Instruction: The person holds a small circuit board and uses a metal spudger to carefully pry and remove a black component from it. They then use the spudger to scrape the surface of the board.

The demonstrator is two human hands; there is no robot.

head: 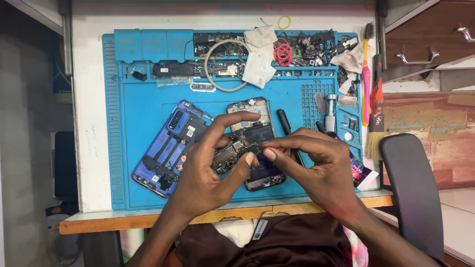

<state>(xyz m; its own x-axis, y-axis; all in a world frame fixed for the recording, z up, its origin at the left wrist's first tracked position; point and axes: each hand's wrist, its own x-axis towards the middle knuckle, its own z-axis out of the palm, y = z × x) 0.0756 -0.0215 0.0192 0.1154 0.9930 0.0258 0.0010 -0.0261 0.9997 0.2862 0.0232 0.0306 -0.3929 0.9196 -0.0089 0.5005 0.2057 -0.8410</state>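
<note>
My left hand (210,168) pinches a small dark circuit board (228,155) between thumb and fingers, held above the blue work mat (133,113). My right hand (316,165) meets it from the right, its thumb and forefinger closed on the board's right end near a small metal piece (256,147). Under both hands lies an opened phone body (260,133) with its battery showing, partly hidden by my fingers. A blue phone back cover (170,146) rests to the left of my left hand.
Loose parts, a cable loop (222,64), white cloths (260,54), red rubber bands (283,52) and a pink toothbrush (366,79) crowd the mat's far edge. A black tool (287,126) and metal screwdriver (330,111) lie right of the phone. A dark chair back (415,193) stands at right.
</note>
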